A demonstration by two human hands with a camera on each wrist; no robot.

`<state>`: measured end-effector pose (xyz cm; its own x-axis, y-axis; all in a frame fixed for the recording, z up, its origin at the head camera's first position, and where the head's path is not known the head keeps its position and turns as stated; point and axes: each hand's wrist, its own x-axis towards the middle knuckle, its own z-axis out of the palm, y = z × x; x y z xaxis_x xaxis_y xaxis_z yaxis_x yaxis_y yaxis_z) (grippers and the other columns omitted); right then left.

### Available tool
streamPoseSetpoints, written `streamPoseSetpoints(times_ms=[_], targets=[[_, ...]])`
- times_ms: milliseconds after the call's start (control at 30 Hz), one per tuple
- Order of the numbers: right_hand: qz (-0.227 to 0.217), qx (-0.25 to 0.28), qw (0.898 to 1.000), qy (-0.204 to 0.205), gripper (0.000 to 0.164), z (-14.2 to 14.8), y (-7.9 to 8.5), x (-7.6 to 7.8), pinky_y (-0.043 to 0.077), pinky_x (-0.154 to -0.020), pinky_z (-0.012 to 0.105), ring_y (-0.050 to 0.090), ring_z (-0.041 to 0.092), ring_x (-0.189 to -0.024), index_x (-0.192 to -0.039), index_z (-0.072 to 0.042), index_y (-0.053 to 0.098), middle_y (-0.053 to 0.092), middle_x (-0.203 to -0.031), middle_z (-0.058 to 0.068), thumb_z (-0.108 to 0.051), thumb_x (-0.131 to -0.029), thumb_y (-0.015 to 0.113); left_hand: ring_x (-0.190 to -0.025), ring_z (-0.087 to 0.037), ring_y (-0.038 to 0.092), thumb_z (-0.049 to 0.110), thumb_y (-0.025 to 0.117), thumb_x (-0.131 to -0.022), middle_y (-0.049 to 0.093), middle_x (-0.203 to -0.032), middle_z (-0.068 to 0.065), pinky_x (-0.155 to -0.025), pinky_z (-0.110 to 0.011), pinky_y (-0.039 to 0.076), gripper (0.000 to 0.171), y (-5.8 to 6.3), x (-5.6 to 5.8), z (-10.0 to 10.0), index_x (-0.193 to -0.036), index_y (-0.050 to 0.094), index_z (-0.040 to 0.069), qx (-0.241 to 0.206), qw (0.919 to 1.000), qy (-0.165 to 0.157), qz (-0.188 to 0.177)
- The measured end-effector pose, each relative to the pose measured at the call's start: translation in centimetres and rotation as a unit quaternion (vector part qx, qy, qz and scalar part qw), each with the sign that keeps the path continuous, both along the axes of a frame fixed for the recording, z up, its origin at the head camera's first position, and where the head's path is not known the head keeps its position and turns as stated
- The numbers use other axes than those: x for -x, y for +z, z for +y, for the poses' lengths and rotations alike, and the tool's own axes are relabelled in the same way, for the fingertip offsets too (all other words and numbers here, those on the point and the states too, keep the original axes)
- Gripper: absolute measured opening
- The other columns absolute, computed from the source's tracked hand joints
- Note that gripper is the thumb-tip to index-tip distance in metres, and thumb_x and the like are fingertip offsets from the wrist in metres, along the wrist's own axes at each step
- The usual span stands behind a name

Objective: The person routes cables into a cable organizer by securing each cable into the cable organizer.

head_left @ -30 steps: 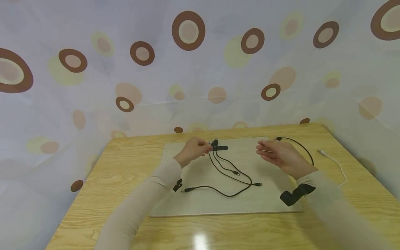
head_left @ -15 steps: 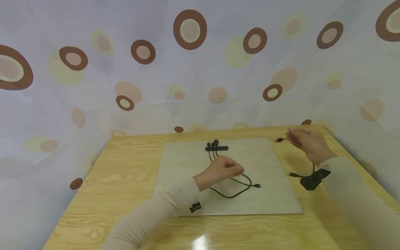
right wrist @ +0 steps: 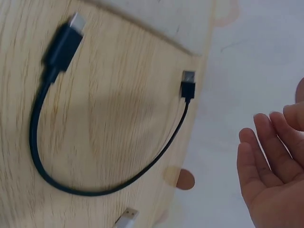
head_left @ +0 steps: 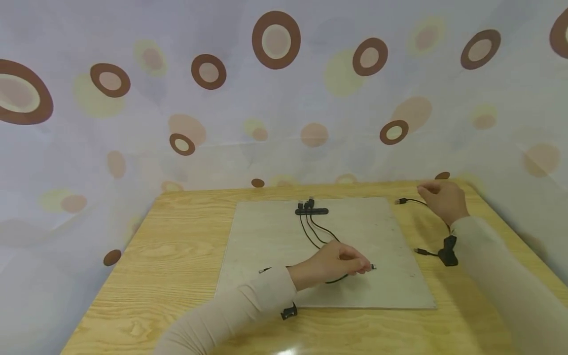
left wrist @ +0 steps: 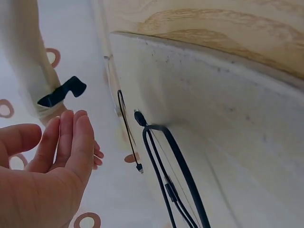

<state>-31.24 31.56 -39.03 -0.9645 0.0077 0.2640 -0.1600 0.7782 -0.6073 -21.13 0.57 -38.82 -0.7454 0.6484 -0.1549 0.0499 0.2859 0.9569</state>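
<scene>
Dotted backdrop [head_left: 284,106] behind, a wooden table [head_left: 177,241] bears a short black cable [right wrist: 90,193] curved near the table's far right corner, both plugs [right wrist: 188,88] toward the pale board [head_left: 262,231], the bend toward the right edge. The right hand [head_left: 445,201], fingers loosely bent and empty, hangs above it, plugs to its left, nearer than the left hand [head_left: 334,265], which hovers, empty, thumb parted from fingers, over the board's black cables [left wrist: 189,176].

The 2 forearms [head_left: 492,271] extend forward, well apart. Left hand [head_left: 341,262]: nearer the body, fingers loosely bent, thumb apart from fingertips. Right hand [head_left: 444,201]: farther forward, fingers gently curved and pointing leftward.
</scene>
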Motion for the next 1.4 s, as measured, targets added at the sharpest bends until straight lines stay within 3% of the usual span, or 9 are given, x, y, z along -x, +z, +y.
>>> streamPoseSetpoints(times_ms=[233, 433, 700, 1067, 1267, 1400], targets=[[-0.004, -0.094, 0.995, 0.041, 0.037, 1.2, 0.0, 0.9, 0.043, -0.069, 0.056, 0.055, 0.046, -0.086, -0.106, 0.010, 0.058, 0.057, -0.101, 0.031, -0.019, -0.094, 0.040, -0.082, -0.005, 0.062, 0.015, 0.053, -0.089, 0.067, -0.093, 0.002, -0.073, -0.024, 0.051, 0.019, -0.1, -0.5, 0.3, -0.097, 0.068, 0.005, -0.012, 0.9998, -0.011, -0.010], [-0.048, -0.139, 0.987, 0.069, 0.038, 1.7, 0.8, 1.5, 0.043, -0.070, 0.055, 0.053, 0.047, -0.088, -0.107, 0.012, 0.057, 0.056, -0.104, 0.032, -0.020, -0.094, 0.042, -0.083, -0.005, 0.062, 0.014, 0.054, -0.089, 0.068, -0.092, 0.000, -0.073, -0.023, 0.051, 0.019, -0.2, -0.5, 0.1, -0.097, 0.067, 0.003, -0.021, 0.9995, -0.016, -0.016], [-0.118, -0.125, 0.982, 0.079, 0.040, 1.6, 0.3, 2.8, 0.043, -0.072, 0.054, 0.050, 0.049, -0.093, -0.113, 0.012, 0.053, 0.052, -0.109, 0.033, -0.021, -0.093, 0.041, -0.080, -0.005, 0.062, 0.015, 0.054, -0.089, 0.068, -0.092, -0.001, -0.071, -0.021, 0.050, 0.020, -0.4, -0.5, 0.0, -0.099, 0.067, 0.004, -0.022, 0.9992, -0.033, -0.005], [-0.144, -0.108, 0.983, 0.047, 0.043, 3.0, -4.2, 5.4, 0.044, -0.070, 0.053, 0.049, 0.049, -0.093, -0.115, 0.009, 0.053, 0.051, -0.112, 0.032, -0.025, -0.090, 0.045, -0.082, -0.005, 0.062, 0.015, 0.053, -0.089, 0.067, -0.093, 0.003, -0.073, -0.023, 0.050, 0.019, -0.7, -0.7, 0.1, -0.100, 0.066, 0.005, -0.031, 0.9980, -0.047, -0.030], [-0.175, -0.129, 0.974, 0.063, 0.050, 1.9, -3.7, 5.1, 0.041, -0.078, 0.055, 0.044, 0.050, -0.101, -0.123, 0.013, 0.041, 0.042, -0.120, 0.035, -0.023, -0.089, 0.046, -0.083, -0.006, 0.062, 0.015, 0.053, -0.089, 0.067, -0.093, 0.004, -0.073, -0.022, 0.050, 0.019, -0.8, -0.8, 0.0, -0.101, 0.066, 0.006, -0.027, 0.9977, -0.045, -0.043], [-0.172, -0.154, 0.970, 0.076, 0.051, 1.9, -4.1, 5.6, 0.040, -0.079, 0.056, 0.044, 0.051, -0.102, -0.123, 0.015, 0.039, 0.040, -0.120, 0.037, -0.021, -0.088, 0.046, -0.082, -0.006, 0.062, 0.015, 0.053, -0.089, 0.067, -0.093, 0.004, -0.073, -0.022, 0.050, 0.020, -0.8, -0.8, -0.2, -0.102, 0.066, 0.005, -0.028, 0.9976, -0.042, -0.047]])
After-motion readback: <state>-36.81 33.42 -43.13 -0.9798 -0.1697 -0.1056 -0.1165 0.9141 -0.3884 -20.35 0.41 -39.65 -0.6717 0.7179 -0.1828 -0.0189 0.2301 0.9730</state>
